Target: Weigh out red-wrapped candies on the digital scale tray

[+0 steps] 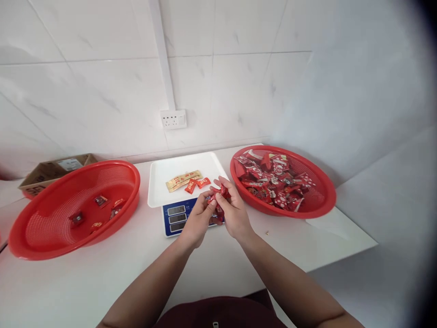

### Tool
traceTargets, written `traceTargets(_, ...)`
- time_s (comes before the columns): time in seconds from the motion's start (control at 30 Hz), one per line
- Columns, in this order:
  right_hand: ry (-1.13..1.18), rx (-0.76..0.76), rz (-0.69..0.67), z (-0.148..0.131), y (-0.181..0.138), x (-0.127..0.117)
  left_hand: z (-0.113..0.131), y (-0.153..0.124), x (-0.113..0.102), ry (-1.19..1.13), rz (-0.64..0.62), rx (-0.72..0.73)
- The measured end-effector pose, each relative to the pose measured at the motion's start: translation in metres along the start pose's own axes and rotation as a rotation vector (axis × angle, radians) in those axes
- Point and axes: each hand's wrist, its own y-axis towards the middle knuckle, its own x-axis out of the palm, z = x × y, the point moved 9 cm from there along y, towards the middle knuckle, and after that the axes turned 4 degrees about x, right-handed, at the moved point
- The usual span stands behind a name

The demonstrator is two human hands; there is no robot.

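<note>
Fig.: two hands at a weighing station, seen from the front edge of the surface (102, 273).

- L. hand (197, 222) and R. hand (235, 213) meet at mid-surface, just over the front of the scale (175, 218). Both grips are closed, fingertips pinched on a small cluster of red-wrapped sweets (218, 203) held between them. The count can't be told, as the fingers cover part of it.
- The scale has a blue display panel and stands near the rear edge, centre. Its white tray (160, 184) carries gold sachets (182, 179) and two small red packets (197, 184).
- Left basket (41, 221): red mesh, toward the left edge, tilted, w/ a few wrapped pieces scattered inside.
- Right basket (322, 184): red, toward the right rear corner, just beside the scale, w/ a heap of red wrappers.
- Cardboard box (44, 173): behind the left basket, at the rear left.
- Wall socket (174, 119): on the tiled wall above the scale.
</note>
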Motion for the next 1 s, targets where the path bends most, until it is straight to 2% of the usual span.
traceTargets(0.33,-0.247,-0.122,-0.061,-0.021,-0.015,-0.013,0.002,0.006,0.014,-0.116,-0.029,-0.007)
traceTargets(0.5,-0.22,-0.121,-0.015,-0.021,-0.018,-0.027,-0.002,0.004,0.019,-0.123,-0.071,-0.032)
traceTargets(0.67,-0.244,-0.2,0.11,-0.041,-0.014,-0.053,-0.002,0.001,0.012,-0.042,-0.026,-0.009)
traceTargets(0.77,-0.426,-0.25,0.217,-0.059,-0.007,-0.083,0.003,-0.004,0.002,-0.031,0.002,-0.019)
traceTargets(0.87,-0.709,-0.301,0.279,-0.074,0.0,-0.114,0.007,-0.011,-0.016,-0.045,0.056,-0.051)
traceTargets(1.0,-1.15,-0.313,0.328,-0.078,0.009,-0.136,0.006,-0.02,-0.038,-0.072,0.103,-0.113)
